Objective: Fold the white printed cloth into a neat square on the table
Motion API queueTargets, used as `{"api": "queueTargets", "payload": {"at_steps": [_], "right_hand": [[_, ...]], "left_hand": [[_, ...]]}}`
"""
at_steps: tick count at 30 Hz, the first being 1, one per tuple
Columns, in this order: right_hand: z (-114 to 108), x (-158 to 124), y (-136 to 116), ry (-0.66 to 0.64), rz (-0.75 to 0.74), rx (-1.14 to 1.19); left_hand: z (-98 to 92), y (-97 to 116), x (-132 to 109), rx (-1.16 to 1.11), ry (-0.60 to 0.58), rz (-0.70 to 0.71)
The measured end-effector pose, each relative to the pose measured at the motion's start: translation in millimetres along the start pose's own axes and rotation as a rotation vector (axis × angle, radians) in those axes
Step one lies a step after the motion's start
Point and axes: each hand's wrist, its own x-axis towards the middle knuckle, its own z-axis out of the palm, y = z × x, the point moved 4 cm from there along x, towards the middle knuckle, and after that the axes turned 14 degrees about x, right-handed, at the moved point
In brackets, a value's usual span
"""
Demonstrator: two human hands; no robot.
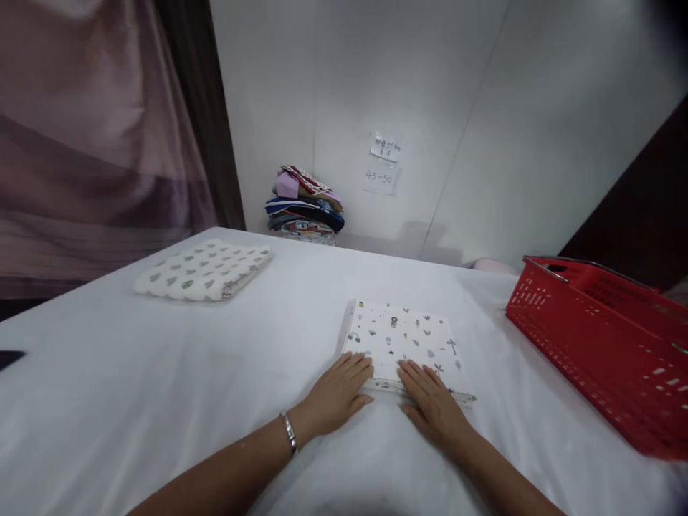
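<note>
A folded white cloth (400, 337) with small grey and green prints lies flat on the white-covered table (258, 365). My left hand (338, 390) rests with outstretched fingers on its near left corner; a silver bracelet (289, 433) circles that wrist. On the near edge, right of the middle, lie the flat fingers of my right hand (433, 405). Both thumbs point inward, below the cloth's near edge. Neither hand grips the fabric. Farther left sits a second folded cloth (204, 271), white with grey and green patches.
A red plastic basket (596, 344) with metal handles stands at the right. Behind the table's far edge rises a stack of folded fabrics (305, 204) against the wall. Paper notes (383, 165) hang on that wall. A pinkish curtain (97, 143) covers the left side.
</note>
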Motion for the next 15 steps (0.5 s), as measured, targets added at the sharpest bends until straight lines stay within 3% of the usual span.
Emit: {"api": "queueTargets", "payload": {"at_steps": [7, 11, 15], "right_hand": [[-11, 16, -9, -0.015, 0.002, 0.041], [-6, 43, -30, -0.038, -0.031, 0.068], [17, 51, -41, -0.078, -0.046, 0.065]], "left_hand": [[-14.0, -14, 1, -0.139, 0.075, -0.151], [-12.9, -45, 22, -0.228, 0.194, -0.471], [2.3, -74, 38, -0.315, 0.147, -0.777]]}}
